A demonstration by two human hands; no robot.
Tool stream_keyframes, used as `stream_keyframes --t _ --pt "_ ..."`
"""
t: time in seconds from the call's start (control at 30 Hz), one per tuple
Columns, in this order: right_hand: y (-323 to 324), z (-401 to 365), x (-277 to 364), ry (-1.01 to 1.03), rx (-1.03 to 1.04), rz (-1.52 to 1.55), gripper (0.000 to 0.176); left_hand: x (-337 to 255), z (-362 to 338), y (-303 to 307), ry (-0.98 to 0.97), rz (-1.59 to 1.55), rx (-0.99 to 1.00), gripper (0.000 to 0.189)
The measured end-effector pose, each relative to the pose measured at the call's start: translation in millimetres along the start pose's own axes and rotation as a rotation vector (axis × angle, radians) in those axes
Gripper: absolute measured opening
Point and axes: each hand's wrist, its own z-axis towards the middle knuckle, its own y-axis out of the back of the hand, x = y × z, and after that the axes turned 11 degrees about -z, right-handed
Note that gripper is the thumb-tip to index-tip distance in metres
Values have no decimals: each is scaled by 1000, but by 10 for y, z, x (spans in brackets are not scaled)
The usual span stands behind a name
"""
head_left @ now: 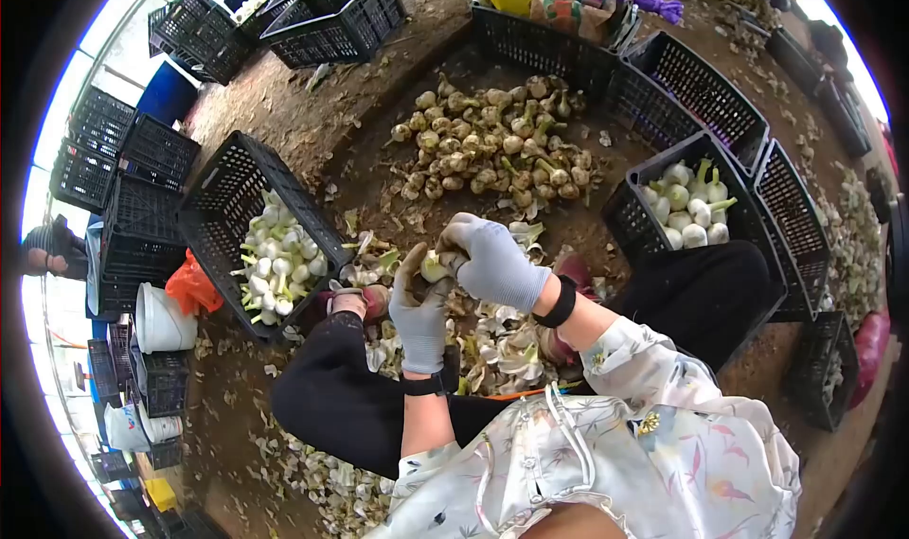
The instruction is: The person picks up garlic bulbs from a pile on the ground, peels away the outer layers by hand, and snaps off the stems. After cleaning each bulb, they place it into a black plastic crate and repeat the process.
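Observation:
A pale garlic bulb (pixel 434 267) sits between my two gloved hands, above a litter of peeled skins. My left hand (pixel 419 307), in a grey glove with dirty fingertips, is closed around its left side. My right hand (pixel 494 263), gloved the same way, has its fingers curled against the bulb's right side; whether they also pinch a bit of skin or stem is hidden. Loose white garlic skins (pixel 507 345) lie on the ground below, between my legs. Beyond my hands is a heap of unpeeled, soil-stained garlic bulbs (pixel 492 146).
At left, a tilted black crate (pixel 213 194) holds cleaned white garlic; another crate (pixel 615 212) of white bulbs stands by my right knee. More black crates (pixel 691 80) line the right side. A white bucket (pixel 163 319) and orange bag (pixel 192 283) are far left.

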Motion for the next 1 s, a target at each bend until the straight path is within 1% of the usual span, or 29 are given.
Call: stream_keyframes --t 0.07,0.1,0.17,0.2,0.3,0.33,0.37,0.43,0.47,0.53,0.57,0.63,0.67,0.7,0.77,0.8,0.83,0.9,0.93,0.97,1.0 --pt "-45 12 -14 -182 -51 105 10 -43 18 -44 85 -305 -96 56" --pt "-125 117 6 -153 -83 129 10 -87 130 19 49 -274 -85 56" --pt "-144 18 34 -228 -13 166 16 -64 100 -71 -28 -405 -119 53" --pt "-183 -18 82 -178 -41 124 20 -45 92 -39 -40 -388 -118 46" --pt "-241 0 43 -141 -43 96 20 17 81 39 -37 -336 -117 41" --pt "-230 -9 33 -150 -40 122 19 48 99 43 -106 -198 -119 33" --pt "-222 -7 16 -150 -39 122 19 71 90 56 -105 -198 -120 33" --pt "-227 -6 -48 -148 -88 106 18 18 69 23 -28 -225 -126 28" --pt "-230 1 -82 -151 -84 105 18 30 57 15 -24 -227 -127 28" --pt "-277 21 -179 -359 -200 143 15 39 40 6 -9 -366 -110 24" --pt "-295 25 -237 -359 -199 142 15 51 38 -2 -9 -368 -111 24" --pt "-348 -13 -354 -427 -187 58 15 2 -4 -35 99 -551 -77 24" --pt "-375 -13 -423 -489 -190 172 17 65 -13 -10 106 -555 -70 24" --pt "-419 -22 -503 -495 -188 171 17 95 -10 -28 113 -556 -71 24" --pt "-525 -23 -680 -664 -172 237 18 156 28 -75 102 -663 -75 24" --pt "-546 -48 -776 -737 -164 188 19 332 3 65 173 -605 -138 23" --pt "-649 -112 -975 -776 -145 151 22 350 42 47 146 -636 -170 24" --pt "-1111 -352 -1680 -538 328 -198 26 268 138 14 85 -872 -215 26" --pt "-985 -343 -1641 -537 574 -305 29 361 208 153 98 -916 -228 28" --pt "-875 -293 -1603 -525 818 -409 33 449 289 302 62 -851 -309 30" --pt "-838 -272 -1686 -651 646 -318 38 333 406 377 5 -924 -345 33"
